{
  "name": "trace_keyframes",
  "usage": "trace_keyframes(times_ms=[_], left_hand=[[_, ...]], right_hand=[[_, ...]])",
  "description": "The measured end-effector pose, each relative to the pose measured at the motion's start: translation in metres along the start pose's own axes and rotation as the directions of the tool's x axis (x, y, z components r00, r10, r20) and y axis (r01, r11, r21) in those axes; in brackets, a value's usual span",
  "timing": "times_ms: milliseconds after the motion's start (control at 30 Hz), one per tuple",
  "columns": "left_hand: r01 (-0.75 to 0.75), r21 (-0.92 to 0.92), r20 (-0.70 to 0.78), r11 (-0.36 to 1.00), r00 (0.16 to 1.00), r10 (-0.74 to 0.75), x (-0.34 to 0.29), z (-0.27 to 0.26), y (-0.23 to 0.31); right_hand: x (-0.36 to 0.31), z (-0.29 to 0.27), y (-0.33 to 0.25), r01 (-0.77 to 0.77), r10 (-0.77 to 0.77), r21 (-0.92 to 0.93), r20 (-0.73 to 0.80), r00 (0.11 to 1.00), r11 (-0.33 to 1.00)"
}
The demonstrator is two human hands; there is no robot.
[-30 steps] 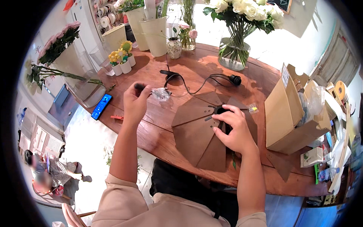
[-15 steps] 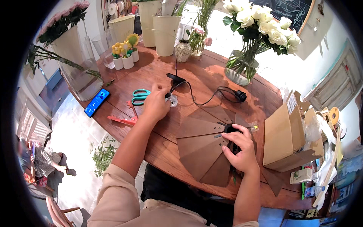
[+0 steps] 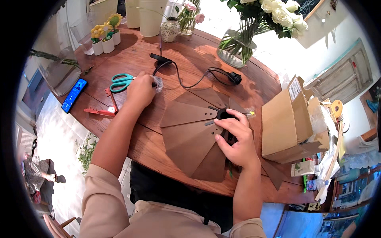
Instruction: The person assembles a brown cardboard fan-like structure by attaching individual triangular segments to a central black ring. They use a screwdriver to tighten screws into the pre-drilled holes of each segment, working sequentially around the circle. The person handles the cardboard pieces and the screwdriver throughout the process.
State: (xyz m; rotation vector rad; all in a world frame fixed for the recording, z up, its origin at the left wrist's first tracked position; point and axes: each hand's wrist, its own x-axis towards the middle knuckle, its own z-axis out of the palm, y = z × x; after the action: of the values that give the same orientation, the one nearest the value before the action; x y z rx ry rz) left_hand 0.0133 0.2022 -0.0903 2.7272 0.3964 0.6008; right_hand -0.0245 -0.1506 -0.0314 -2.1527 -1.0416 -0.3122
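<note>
Brown flat panels overlap in a fan, forming what looks like a lampshade (image 3: 190, 131), on the wooden table in front of me. My right hand (image 3: 238, 139) curls around the black ring (image 3: 224, 115) at its centre, thumb down beside the panels. Farther left, my left hand (image 3: 141, 91) is closed, its fingertips at a small clear plastic bag (image 3: 158, 84) with a black piece beside them. What exactly they pinch is hidden. Teal-handled scissors (image 3: 120, 82) lie just left of that hand, and a red tool (image 3: 104, 110) rests nearer the table edge.
A black cord (image 3: 180, 77) with a round socket end (image 3: 235, 78) curves across the table. An open cardboard box (image 3: 283, 127) stands at right. Behind are a glass vase of white roses (image 3: 238, 49), a patterned vase (image 3: 169, 31) and small potted flowers (image 3: 106, 39). A phone (image 3: 74, 95) lies at left.
The whole view has shifted, so the table and its things appear farther left and higher. Both hands keep nearly the same places beside the bag and on the ring.
</note>
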Motion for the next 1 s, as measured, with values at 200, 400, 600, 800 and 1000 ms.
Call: trace_keyframes(times_ms=[200, 400, 600, 800, 1000], left_hand=[[-0.028, 0.001, -0.054, 1.0, 0.998, 0.028, -0.003, 0.002, 0.007], [-0.094, 0.019, -0.026, 0.995, 0.995, 0.094, -0.003, 0.004, -0.001], [-0.106, -0.007, -0.068, 0.994, 0.992, 0.106, -0.004, 0.004, -0.001], [-0.121, -0.069, -0.13, 0.99, 0.985, 0.112, -0.005, -0.019, 0.006], [-0.239, -0.188, -0.354, 0.953, 0.921, 0.161, -0.028, -0.04, 0.015]], right_hand=[[0.001, -0.001, -0.005, -0.04, 0.041, 0.015, -0.013, 0.999, 0.999], [-0.001, -0.003, 0.0, -0.031, 0.03, 0.033, 0.014, 0.999, 0.999], [0.0, -0.004, 0.002, -0.039, 0.038, 0.01, 0.038, 0.999, 0.999], [0.0, -0.004, -0.002, -0.038, 0.037, 0.012, 0.032, 0.999, 0.999], [-0.001, -0.006, 0.002, -0.03, 0.034, 0.081, -0.046, 0.998, 0.996]])
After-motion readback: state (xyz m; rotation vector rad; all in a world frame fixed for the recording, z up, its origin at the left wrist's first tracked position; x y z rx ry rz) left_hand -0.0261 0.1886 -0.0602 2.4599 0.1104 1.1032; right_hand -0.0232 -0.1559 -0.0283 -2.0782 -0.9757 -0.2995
